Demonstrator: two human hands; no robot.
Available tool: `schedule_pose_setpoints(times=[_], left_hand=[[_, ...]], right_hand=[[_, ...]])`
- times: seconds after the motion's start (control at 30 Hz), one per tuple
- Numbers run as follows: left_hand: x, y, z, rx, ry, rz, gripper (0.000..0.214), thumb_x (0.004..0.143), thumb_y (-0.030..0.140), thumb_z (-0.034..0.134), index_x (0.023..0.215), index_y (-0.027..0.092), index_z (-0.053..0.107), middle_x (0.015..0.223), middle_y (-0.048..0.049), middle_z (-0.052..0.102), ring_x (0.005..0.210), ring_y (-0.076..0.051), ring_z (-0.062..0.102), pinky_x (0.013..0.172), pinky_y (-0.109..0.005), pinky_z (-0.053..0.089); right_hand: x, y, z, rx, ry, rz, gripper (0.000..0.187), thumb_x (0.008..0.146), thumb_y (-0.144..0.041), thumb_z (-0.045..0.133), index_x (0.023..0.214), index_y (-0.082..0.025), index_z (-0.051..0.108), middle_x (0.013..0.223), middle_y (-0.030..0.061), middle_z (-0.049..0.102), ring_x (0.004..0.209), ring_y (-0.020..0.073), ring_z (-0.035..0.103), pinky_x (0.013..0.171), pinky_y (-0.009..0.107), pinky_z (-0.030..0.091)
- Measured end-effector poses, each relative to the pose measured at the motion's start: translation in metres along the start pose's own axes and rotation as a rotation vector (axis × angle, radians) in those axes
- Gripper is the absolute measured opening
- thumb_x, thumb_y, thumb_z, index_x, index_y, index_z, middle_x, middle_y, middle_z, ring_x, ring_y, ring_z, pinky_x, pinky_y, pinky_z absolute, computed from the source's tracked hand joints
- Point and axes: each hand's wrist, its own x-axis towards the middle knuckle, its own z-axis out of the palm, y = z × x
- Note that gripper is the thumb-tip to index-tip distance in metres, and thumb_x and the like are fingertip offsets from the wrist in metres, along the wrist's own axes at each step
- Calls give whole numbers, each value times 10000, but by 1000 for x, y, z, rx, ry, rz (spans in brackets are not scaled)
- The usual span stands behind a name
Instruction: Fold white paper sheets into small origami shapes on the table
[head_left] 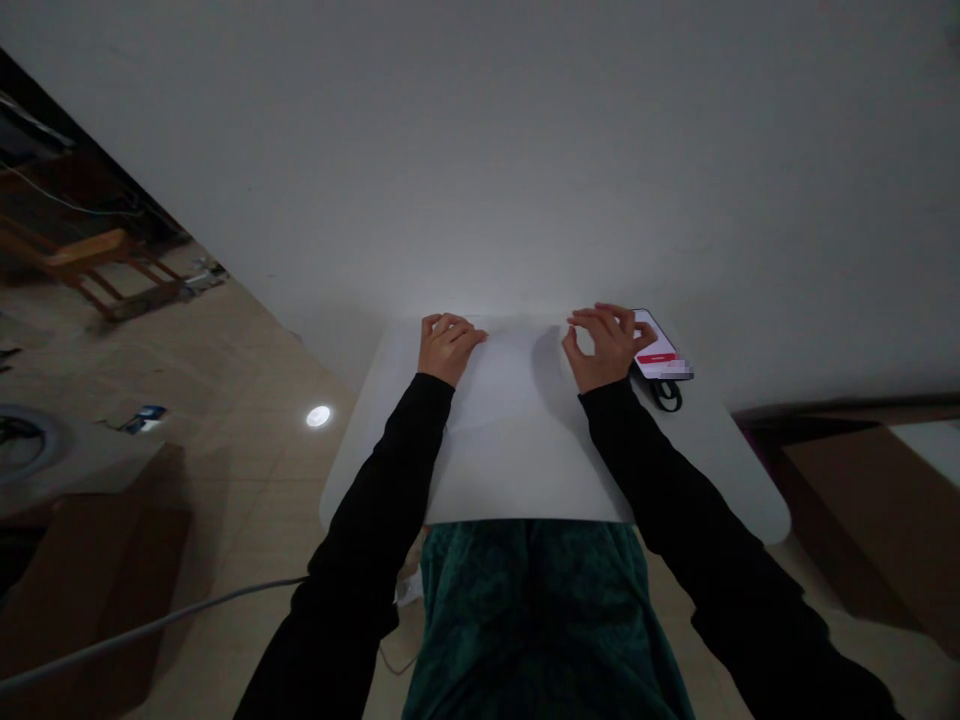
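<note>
Hands hold nothing. The left hand [450,350] sits loosely curled on the far part of a white rounded bench [720,480], its fingers bent and pointing toward the right hand [609,345]. That right hand is also empty, with its thumb and forefinger curved close together in a loose ring. A smartphone [660,345] lies just beside the right hand, past its little-finger side, with a red bar across its lit screen. The hand's outer fingers overlap the phone in this view, so I cannot tell whether they touch it. A black cable [666,397] loops on the bench just below the phone.

Between the hands, a pale, thin sheet [502,385] may lie on the bench, though it is hard to tell from the white surface. Black sleeves [375,490] run back from both wrists, and dark green velvety clothing [532,620] fills the space below the near edge of the bench.

Left of the left arm, a brown cardboard box [97,590] stands on a tiled floor [232,400]; its contents do not show. Another brown box [847,510] lies to the right of the right arm, its inside also hidden. A grey cable [150,625] crosses the floor toward the left sleeve, and a wooden chair [90,260] stands farther off.
</note>
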Motion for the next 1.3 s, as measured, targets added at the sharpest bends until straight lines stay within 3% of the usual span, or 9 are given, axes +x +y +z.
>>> schedule_pose_setpoints(times=[0.1, 0.2, 0.37, 0.53, 0.67, 0.87, 1.1, 1.3], left_hand=[[-1, 6, 3, -91, -65, 40, 147, 911, 330, 599, 850, 303, 729, 868, -21, 749, 951, -208, 629, 938, -450, 341], [-2, 17, 7, -113, -82, 73, 181, 934, 336, 557, 882, 285, 723, 874, -27, 752, 951, -208, 630, 918, -428, 353], [-6, 31, 14, -119, -114, 114, 159, 918, 290, 549, 876, 237, 692, 864, -28, 748, 926, -203, 632, 892, -400, 384], [-9, 41, 16, -102, -73, 68, 52, 782, 231, 604, 747, 212, 637, 759, -16, 720, 781, -193, 639, 819, -375, 412], [-6, 42, 11, -91, -79, 0, 20, 691, 211, 633, 683, 221, 618, 718, -1, 717, 749, -201, 642, 800, -377, 410], [-2, 33, 5, -152, -81, -48, 46, 663, 205, 651, 706, 223, 654, 738, 7, 726, 756, -193, 648, 816, -365, 430], [1, 18, -7, -315, -175, -124, 55, 618, 177, 646, 657, 210, 666, 697, 3, 699, 692, -176, 645, 802, -362, 486], [-3, -20, -20, -358, -262, -262, 45, 606, 159, 643, 610, 200, 661, 623, 3, 663, 631, -169, 615, 723, -330, 501]], right_hand=[[-6, -16, 3, 10, -164, -159, 188, 910, -283, 572, 1072, -259, 664, 1037, 25, 754, 1124, 246, 607, 983, 500, 209], [-13, -25, 8, -11, -255, -171, 183, 956, -265, 526, 891, -236, 695, 855, 11, 758, 1007, 211, 635, 964, 469, 209], [-17, -22, 10, -41, -324, -213, 255, 968, -276, 507, 789, -215, 677, 829, 28, 736, 956, 203, 606, 924, 434, 237], [-19, -31, 8, -47, -352, -290, 275, 975, -260, 491, 775, -208, 674, 816, 35, 732, 941, 194, 610, 903, 415, 236], [-21, -38, 9, -45, -326, -303, 267, 966, -235, 503, 764, -231, 677, 713, -1, 704, 1043, 206, 610, 919, 427, 192], [-16, -34, 7, -48, -192, -241, 263, 953, -245, 539, 723, -244, 665, 669, -37, 672, 1075, 217, 609, 932, 455, 146], [-12, -23, 6, -59, -266, -111, 244, 927, -237, 543, 729, -254, 685, 712, -10, 682, 1114, 258, 579, 942, 501, 168], [-4, 3, 3, -15, -137, 25, 232, 923, -331, 562, 738, -252, 678, 726, -1, 694, 1087, 267, 581, 965, 533, 178]])
